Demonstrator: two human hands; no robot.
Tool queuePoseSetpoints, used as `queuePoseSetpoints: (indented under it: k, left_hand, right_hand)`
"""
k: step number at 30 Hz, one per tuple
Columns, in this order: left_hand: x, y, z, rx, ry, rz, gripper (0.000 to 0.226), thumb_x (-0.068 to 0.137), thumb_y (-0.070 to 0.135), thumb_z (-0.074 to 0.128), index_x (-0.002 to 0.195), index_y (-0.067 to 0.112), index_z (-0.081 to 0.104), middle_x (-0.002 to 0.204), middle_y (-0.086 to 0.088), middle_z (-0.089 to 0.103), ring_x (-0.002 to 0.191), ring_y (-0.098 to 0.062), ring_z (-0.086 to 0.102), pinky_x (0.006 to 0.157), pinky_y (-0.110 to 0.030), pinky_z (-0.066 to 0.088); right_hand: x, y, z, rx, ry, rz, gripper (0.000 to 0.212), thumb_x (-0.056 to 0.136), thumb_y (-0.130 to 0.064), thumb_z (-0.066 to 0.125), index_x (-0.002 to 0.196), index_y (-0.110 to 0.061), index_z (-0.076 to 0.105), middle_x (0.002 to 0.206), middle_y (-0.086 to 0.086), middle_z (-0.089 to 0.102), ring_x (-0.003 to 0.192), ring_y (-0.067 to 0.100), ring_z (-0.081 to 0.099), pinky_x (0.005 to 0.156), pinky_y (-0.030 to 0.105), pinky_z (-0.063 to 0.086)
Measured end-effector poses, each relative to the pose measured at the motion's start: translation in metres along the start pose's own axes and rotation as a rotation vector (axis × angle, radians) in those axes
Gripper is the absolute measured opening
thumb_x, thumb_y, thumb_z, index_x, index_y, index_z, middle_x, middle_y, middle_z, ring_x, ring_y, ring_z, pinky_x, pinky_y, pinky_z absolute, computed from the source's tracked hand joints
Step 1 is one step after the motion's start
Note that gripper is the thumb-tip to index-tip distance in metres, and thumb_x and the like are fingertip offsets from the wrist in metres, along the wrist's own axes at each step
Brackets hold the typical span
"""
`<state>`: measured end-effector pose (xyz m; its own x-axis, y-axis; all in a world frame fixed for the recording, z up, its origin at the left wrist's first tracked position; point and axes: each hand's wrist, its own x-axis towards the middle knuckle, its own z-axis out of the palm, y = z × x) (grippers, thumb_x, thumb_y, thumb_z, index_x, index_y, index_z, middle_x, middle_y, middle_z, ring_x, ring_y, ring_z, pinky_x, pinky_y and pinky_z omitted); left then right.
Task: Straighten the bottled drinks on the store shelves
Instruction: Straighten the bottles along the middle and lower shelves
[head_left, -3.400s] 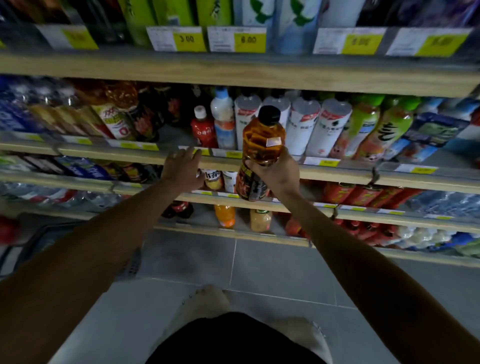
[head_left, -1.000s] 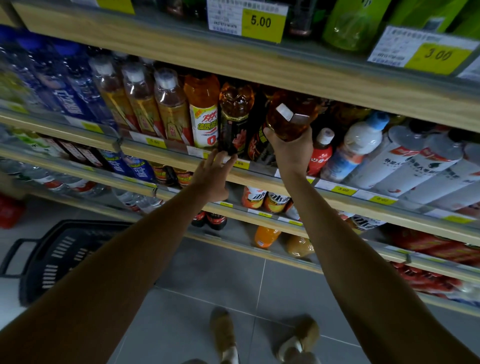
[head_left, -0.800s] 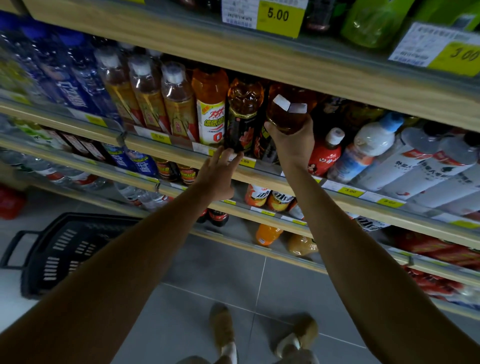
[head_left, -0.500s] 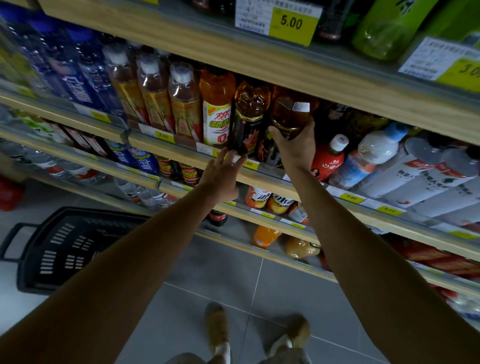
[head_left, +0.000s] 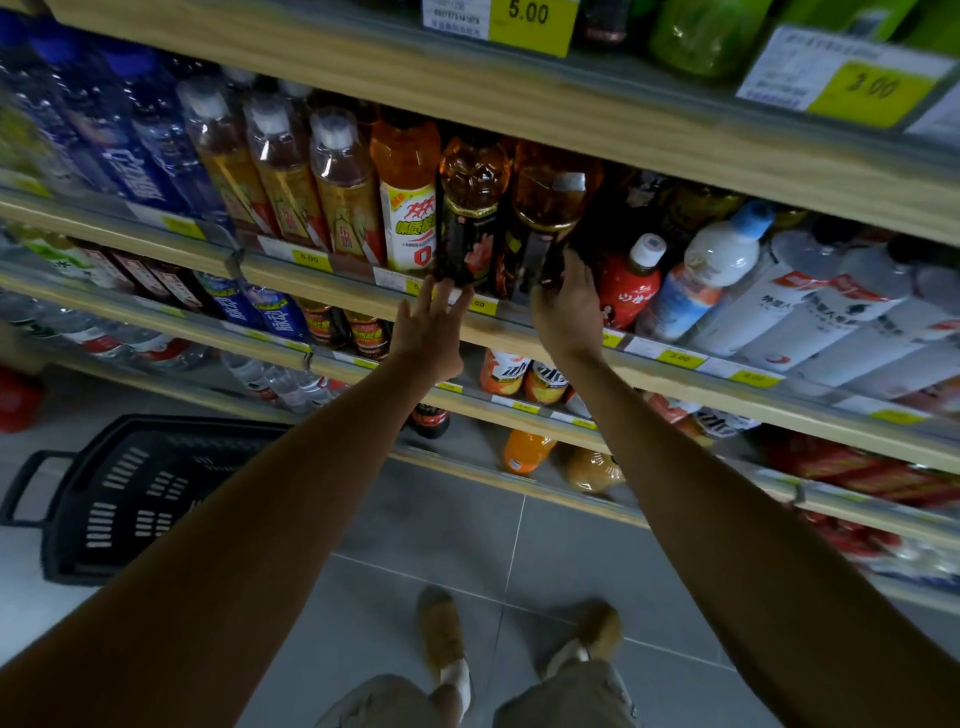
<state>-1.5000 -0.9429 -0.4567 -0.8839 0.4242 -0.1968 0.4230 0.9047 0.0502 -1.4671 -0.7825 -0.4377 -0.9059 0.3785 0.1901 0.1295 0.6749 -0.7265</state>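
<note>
An amber tea bottle (head_left: 549, 208) with a dark label stands on the middle shelf (head_left: 519, 332), beside a matching amber bottle (head_left: 471, 208) on its left. My right hand (head_left: 566, 306) holds the first bottle's base, thumb on its left and fingers on its right. My left hand (head_left: 431, 327) is spread open just below the matching bottle, at the shelf's front edge, holding nothing. An orange bottle with a white label (head_left: 408, 208) and yellow tea bottles (head_left: 343, 192) continue the row leftward.
A small red bottle (head_left: 631, 280) and leaning white bottles (head_left: 810, 306) stand to the right. Blue water bottles (head_left: 130, 150) fill the left. More shelves run above and below. A black shopping basket (head_left: 119, 493) sits on the grey tiled floor by my feet.
My right hand lifted the amber bottle up onto the middle shelf, then slid down from its shoulder to its base. My left hand stayed open by the shelf edge.
</note>
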Motion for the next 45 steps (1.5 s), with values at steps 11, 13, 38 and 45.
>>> queuePoseSetpoints:
  k: [11, 13, 38, 45]
  left_hand:
    - [-0.009, 0.069, 0.026, -0.295, 0.317, 0.101, 0.064, 0.088, 0.021, 0.053, 0.143, 0.003, 0.029, 0.147, -0.015, 0.029, 0.135, -0.030, 0.029, 0.111, -0.038, 0.024]
    - [-0.004, 0.090, 0.028, -0.368, 0.333, 0.157, 0.065, 0.088, 0.022, 0.053, 0.144, 0.003, 0.027, 0.146, -0.016, 0.030, 0.134, -0.030, 0.031, 0.109, -0.037, 0.029]
    - [0.081, 0.165, 0.026, -0.685, 0.484, -0.005, 0.075, 0.076, 0.055, 0.066, 0.128, 0.008, 0.040, 0.126, -0.006, 0.059, 0.110, -0.027, 0.060, 0.086, -0.038, 0.049]
    - [0.067, 0.152, 0.022, -0.860, 0.518, 0.139, 0.081, 0.073, 0.052, 0.072, 0.134, 0.011, 0.037, 0.127, -0.004, 0.057, 0.110, -0.023, 0.060, 0.079, -0.025, 0.045]
  right_hand:
    - [-0.057, 0.085, -0.043, -0.548, -0.050, -0.135, 0.042, 0.084, -0.012, 0.056, 0.123, 0.000, 0.053, 0.125, 0.019, 0.053, 0.117, 0.034, 0.048, 0.095, 0.043, 0.043]
    - [-0.064, 0.100, -0.049, -0.603, -0.044, -0.098, 0.043, 0.082, -0.015, 0.058, 0.121, 0.000, 0.053, 0.120, 0.020, 0.054, 0.112, 0.035, 0.049, 0.093, 0.043, 0.041]
    - [-0.066, 0.183, -0.049, -0.721, 0.153, -0.158, 0.053, 0.064, -0.018, 0.068, 0.115, -0.005, 0.061, 0.105, 0.021, 0.058, 0.095, 0.040, 0.055, 0.102, 0.057, 0.032]
    - [-0.066, 0.178, -0.052, -0.703, 0.108, -0.126, 0.057, 0.060, -0.013, 0.071, 0.115, -0.004, 0.061, 0.105, 0.021, 0.058, 0.095, 0.041, 0.056, 0.103, 0.059, 0.031]
